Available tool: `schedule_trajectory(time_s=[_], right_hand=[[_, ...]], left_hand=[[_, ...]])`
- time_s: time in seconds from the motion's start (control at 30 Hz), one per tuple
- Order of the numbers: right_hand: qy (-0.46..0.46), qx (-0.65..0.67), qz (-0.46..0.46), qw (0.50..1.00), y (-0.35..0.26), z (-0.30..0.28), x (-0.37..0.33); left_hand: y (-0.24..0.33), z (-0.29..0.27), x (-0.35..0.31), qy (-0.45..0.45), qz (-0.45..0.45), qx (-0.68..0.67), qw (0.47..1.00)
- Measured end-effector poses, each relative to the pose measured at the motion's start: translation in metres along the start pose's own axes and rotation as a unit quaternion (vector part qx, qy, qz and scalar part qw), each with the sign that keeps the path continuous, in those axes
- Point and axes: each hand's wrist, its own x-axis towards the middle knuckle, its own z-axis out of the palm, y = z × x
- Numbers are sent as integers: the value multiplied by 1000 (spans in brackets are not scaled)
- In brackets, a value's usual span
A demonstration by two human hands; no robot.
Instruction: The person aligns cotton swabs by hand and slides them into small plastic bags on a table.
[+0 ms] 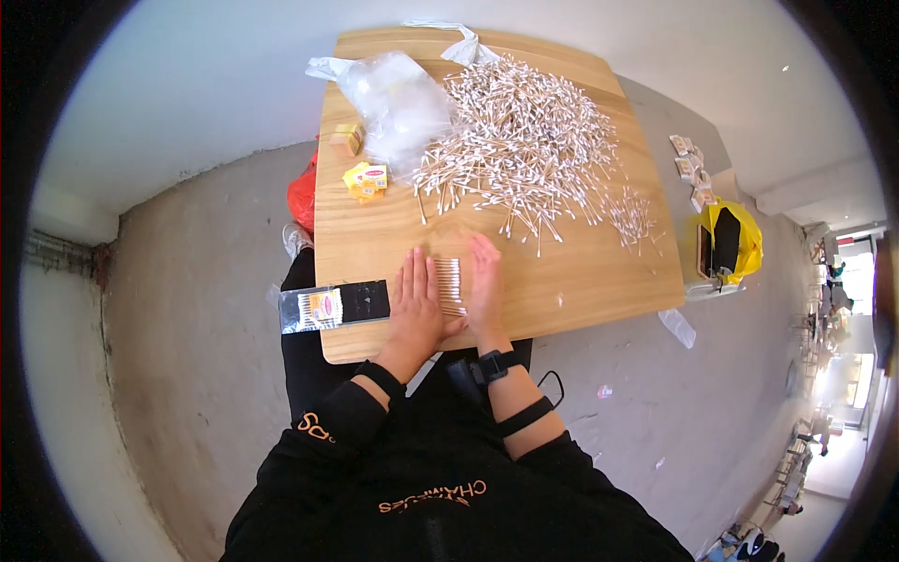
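Note:
A neat row of cotton swabs (451, 279) lies side by side on the wooden table (599, 281), close to its near edge. My left hand (416, 302) rests flat at the row's left side, fingers stretched out. On the other side my right hand (484, 286) stands on edge, its fingers extended and palm facing the row. Part of the row is hidden by my hands. Left of my left hand, a black strip (365, 301) bears a clear packet of swabs (316, 306) with a printed label and juts past the table's edge.
A big loose heap of cotton swabs (534, 131) covers the far middle, with a smaller pile (633, 217) at right. A clear plastic bag (398, 103) and yellow packets (365, 181) sit far left. Beyond the table's right edge is a yellow bag (747, 242).

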Motion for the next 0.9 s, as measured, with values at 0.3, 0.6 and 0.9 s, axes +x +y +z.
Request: schedule_trajectory(time_s=[0.3, 0.6, 0.9], right_hand=[[45, -7, 6, 999, -11, -10, -13], [2, -81, -1, 997, -18, 8, -21], [66, 4, 9, 998, -13, -9, -31]], left_hand=[[-5, 17, 9, 110, -14, 31, 993], [-6, -12, -18, -38, 0, -6, 999], [-6, -9, -21, -65, 39, 59, 995]])
